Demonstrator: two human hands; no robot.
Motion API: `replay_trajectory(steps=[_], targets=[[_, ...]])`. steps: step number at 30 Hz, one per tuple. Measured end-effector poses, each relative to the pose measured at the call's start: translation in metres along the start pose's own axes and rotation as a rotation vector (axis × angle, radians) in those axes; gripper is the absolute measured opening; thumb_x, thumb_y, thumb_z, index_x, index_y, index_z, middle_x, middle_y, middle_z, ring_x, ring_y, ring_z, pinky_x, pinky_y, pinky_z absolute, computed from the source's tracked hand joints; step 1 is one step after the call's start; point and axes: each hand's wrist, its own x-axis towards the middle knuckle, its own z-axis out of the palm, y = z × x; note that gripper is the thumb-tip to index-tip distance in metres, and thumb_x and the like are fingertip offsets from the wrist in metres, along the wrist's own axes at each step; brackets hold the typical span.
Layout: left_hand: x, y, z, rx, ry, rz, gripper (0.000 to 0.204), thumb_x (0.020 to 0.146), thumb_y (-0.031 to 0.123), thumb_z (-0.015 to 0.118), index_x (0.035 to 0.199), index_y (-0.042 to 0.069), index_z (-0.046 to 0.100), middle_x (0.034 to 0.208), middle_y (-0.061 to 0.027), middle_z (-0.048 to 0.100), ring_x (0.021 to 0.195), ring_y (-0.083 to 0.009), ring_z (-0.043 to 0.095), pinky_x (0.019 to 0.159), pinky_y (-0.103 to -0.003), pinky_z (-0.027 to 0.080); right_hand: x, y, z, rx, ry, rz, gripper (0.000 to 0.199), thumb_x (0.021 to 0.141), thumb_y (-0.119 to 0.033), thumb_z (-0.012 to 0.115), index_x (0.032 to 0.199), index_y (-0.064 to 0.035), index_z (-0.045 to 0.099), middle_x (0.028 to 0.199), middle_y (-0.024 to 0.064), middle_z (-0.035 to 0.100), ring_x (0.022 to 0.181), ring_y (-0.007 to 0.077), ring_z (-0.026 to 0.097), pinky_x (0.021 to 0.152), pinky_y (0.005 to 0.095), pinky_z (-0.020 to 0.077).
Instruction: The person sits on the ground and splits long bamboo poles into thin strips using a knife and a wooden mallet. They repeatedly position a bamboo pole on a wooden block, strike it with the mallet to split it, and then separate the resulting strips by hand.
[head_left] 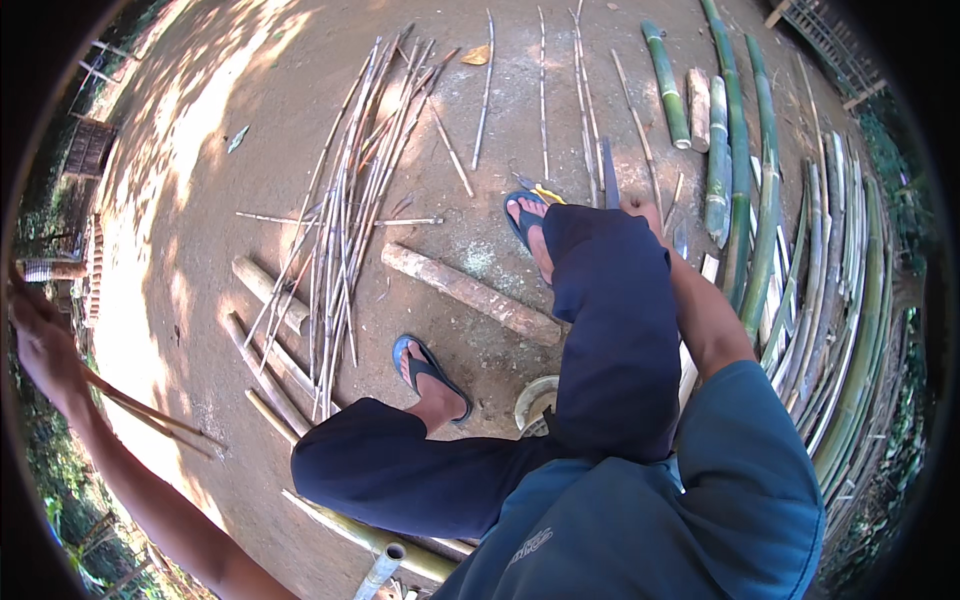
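Note:
At the far left rim my left hand [48,345] is closed around thin brown sticks [155,413], whose ends slant down toward the ground. The rim's shadow darkens the fingers. Just beyond my right knee, my right hand [645,212] grips a knife [609,172] with a long, flat blade pointing away from me. The knee hides its handle and part of that hand. A loose pile of slender canes [350,200] lies left of centre. Several single canes [543,95] are spread out past my feet.
A peeled log [470,292] lies between my sandalled feet, with a shorter log [270,292] to its left. Thick green bamboo poles [738,150] and split bamboo strips [850,290] line the right side. A round pale container [537,400] sits between my legs.

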Motion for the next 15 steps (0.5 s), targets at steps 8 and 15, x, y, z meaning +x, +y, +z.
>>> replay_trajectory(steps=[8, 15], targets=[[-0.305, 0.028, 0.270, 0.363, -1.146, 0.373, 0.052, 0.099, 0.056, 0.040, 0.088, 0.007, 0.053, 0.053, -0.0124, 0.059, 0.040, -0.0281, 0.056, 0.037, -0.044, 0.046, -0.086, 0.179, 0.032, -0.468, 0.074, -0.338, 0.039, 0.080, -0.020, 0.063, 0.113, 0.0003, 0.063, 0.090, 0.0198, 0.068, 0.082, 0.0355, 0.068, 0.078, 0.0420, 0.0525], [-0.413, 0.039, 0.353, 0.161, -1.296, 0.266, 0.056, 0.097, 0.058, 0.041, 0.094, 0.005, 0.059, 0.067, -0.0206, 0.067, 0.066, -0.0416, 0.068, 0.060, -0.051, 0.054, -0.111, 0.163, 0.026, -0.534, 0.063, -0.114, 0.040, 0.080, -0.020, 0.063, 0.114, 0.0009, 0.062, 0.089, 0.0191, 0.067, 0.081, 0.0345, 0.067, 0.077, 0.0412, 0.0523]])
